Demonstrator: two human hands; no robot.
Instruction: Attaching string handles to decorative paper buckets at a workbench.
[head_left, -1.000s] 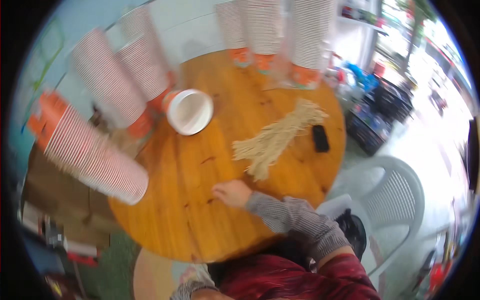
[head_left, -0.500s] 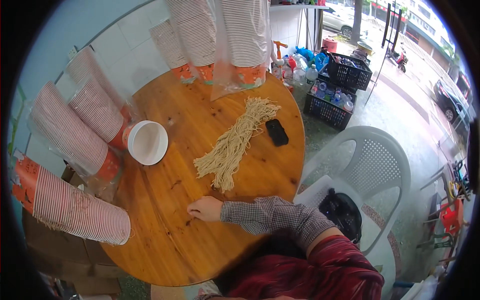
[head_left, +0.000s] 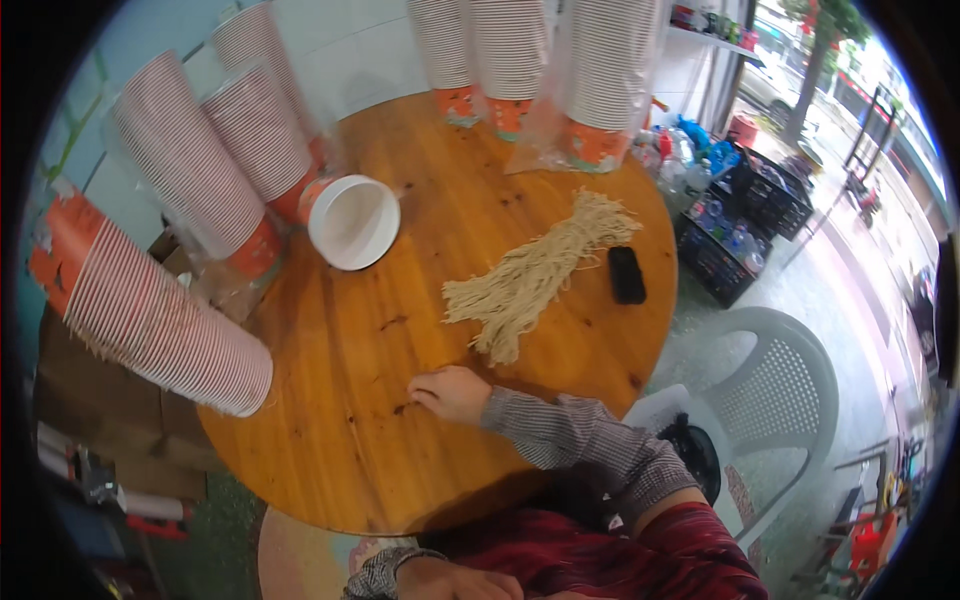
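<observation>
My right hand (head_left: 455, 395) rests on the round wooden table (head_left: 400, 470), its fingers curled in and nothing visible in them. A checked sleeve covers that forearm. Beyond the hand lies a loose bundle of beige, string-like strands (head_left: 540, 275), apart from my fingers. A black, phone-sized object (head_left: 627, 275) sits right of the bundle. Low in the picture, in front of my red clothing, is my left hand (head_left: 455, 580); its fingers are cut off by the lower edge. A white-lined paper tub (head_left: 355, 222) lies tipped on its side, its mouth facing me.
Stacked paper tubs (head_left: 170, 310) lean at the left; wrapped stacks (head_left: 600, 80) stand at the back. A pale plastic chair (head_left: 780, 390) stands right of the table, holding a black bag (head_left: 695, 450). Black crates (head_left: 720, 250) of bottles are on the floor behind it.
The view has swung left and down, so the table things appear farther right. My left hand now shows at the lower edge. My right hand stays on the table, short of the bundle.
</observation>
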